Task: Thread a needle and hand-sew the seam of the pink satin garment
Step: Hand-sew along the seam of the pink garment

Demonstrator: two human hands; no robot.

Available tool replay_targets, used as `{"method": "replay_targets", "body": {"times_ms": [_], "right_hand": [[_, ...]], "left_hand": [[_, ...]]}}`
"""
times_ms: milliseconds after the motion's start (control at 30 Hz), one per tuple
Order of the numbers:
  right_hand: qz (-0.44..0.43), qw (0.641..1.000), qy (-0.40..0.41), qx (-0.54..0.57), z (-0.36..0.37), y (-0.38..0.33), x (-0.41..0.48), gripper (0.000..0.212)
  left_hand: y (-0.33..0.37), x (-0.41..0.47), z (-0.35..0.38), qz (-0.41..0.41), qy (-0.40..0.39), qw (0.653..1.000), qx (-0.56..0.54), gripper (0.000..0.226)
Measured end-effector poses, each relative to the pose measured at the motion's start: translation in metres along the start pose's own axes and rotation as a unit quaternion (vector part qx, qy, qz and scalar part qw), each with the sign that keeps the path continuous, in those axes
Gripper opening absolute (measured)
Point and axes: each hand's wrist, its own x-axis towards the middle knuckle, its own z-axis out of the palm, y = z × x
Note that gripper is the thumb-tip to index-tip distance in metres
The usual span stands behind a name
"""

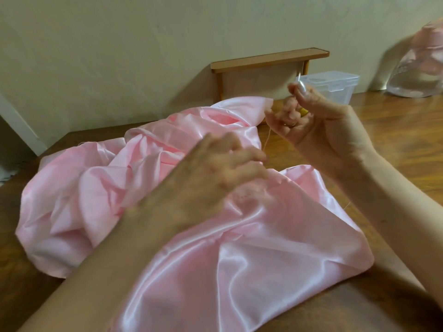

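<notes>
Pink satin garment (239,259): glossy, crumpled, heaped on worktop (395,144); folds bunched toward 9 o'clock, smoother panel toward 6 o'clock.
Needle (299,76): thin, silvery, near upright, at 1 o'clock above garment, pinched in fingers (302,89) of right hand (318,125).
Thread (266,140): pale, running from there toward 7 o'clock, down to gathered seam.

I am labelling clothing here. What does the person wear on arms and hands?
Both forearms are bare; no sleeve, watch or bracelet shows. The right hand seems to wear a thin ring on one finger, and something yellow, perhaps a thimble, sits at a fingertip. The left hand is blurred; nothing worn shows on it.
</notes>
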Motion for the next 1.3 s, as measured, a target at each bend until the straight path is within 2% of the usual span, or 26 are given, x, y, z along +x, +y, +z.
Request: {"method": "replay_targets", "body": {"times_ms": [100,167,233,300,433,500,533,600,633,700,767,800,867,1033,1100,1167,1300], "right_hand": [[0.026,0.993,-0.112,0.041,0.005,-0.002,-0.004,0.007],[0.020,0.987,-0.134,0.082,0.005,-0.006,-0.003,0.007],[0.000,0.992,-0.085,0.098,0.003,-0.009,-0.002,0.008],[-0.016,0.996,-0.019,0.081,-0.003,-0.009,0.001,0.008],[-0.012,0.989,0.092,-0.115,-0.012,0.004,0.004,0.007],[-0.008,0.967,0.108,-0.230,-0.009,0.014,0.001,0.007],[0.002,0.956,0.087,-0.281,-0.004,0.018,-0.003,0.008],[0.051,0.935,-0.010,-0.351,0.012,0.023,-0.013,0.006],[0.083,0.916,-0.065,-0.386,0.021,0.024,-0.017,0.006],[0.137,0.856,-0.138,-0.480,0.033,0.026,-0.025,0.009],[0.156,0.806,-0.143,-0.552,0.038,0.032,-0.030,0.007],[0.159,0.800,-0.129,-0.565,0.038,0.035,-0.032,0.007],[0.166,0.812,-0.093,-0.552,0.037,0.042,-0.033,0.008],[0.206,0.885,-0.017,-0.418,0.031,0.049,-0.030,0.011],[0.245,0.911,-0.013,-0.332,0.030,0.047,-0.028,0.009],[0.272,0.925,-0.008,-0.263,0.030,0.046,-0.028,0.015],[0.267,0.938,-0.012,-0.219,0.026,0.045,-0.026,0.021]], "left_hand": [[0.006,-0.002,0.017,0.017,-0.058,0.995,0.085,0.042],[-0.004,-0.007,0.016,0.003,-0.069,0.993,0.097,0.034],[-0.013,-0.009,0.011,-0.013,-0.083,0.994,0.074,0.021],[-0.018,-0.013,0.004,-0.073,-0.109,0.991,-0.017,0.015],[-0.022,-0.024,-0.013,-0.226,-0.137,0.945,-0.192,0.015],[-0.021,-0.026,-0.018,-0.270,-0.139,0.909,-0.286,0.019],[-0.021,-0.025,-0.019,-0.296,-0.141,0.877,-0.351,0.016],[-0.020,-0.022,-0.019,-0.351,-0.129,0.812,-0.447,0.012],[-0.021,-0.022,-0.017,-0.380,-0.122,0.793,-0.461,0.016],[-0.021,-0.021,-0.015,-0.419,-0.109,0.764,-0.479,0.020],[-0.019,-0.019,-0.015,-0.428,-0.083,0.750,-0.497,0.018],[-0.017,-0.019,-0.016,-0.424,-0.069,0.752,-0.500,0.017],[-0.013,-0.017,-0.017,-0.402,-0.047,0.769,-0.495,0.013],[-0.004,-0.013,-0.019,-0.330,-0.053,0.817,-0.469,0.010],[-0.006,-0.015,-0.018,-0.317,-0.060,0.831,-0.453,0.010],[-0.011,-0.018,-0.017,-0.312,-0.062,0.841,-0.438,0.009],[-0.018,-0.023,-0.011,-0.323,-0.076,0.852,-0.406,0.009]]}}
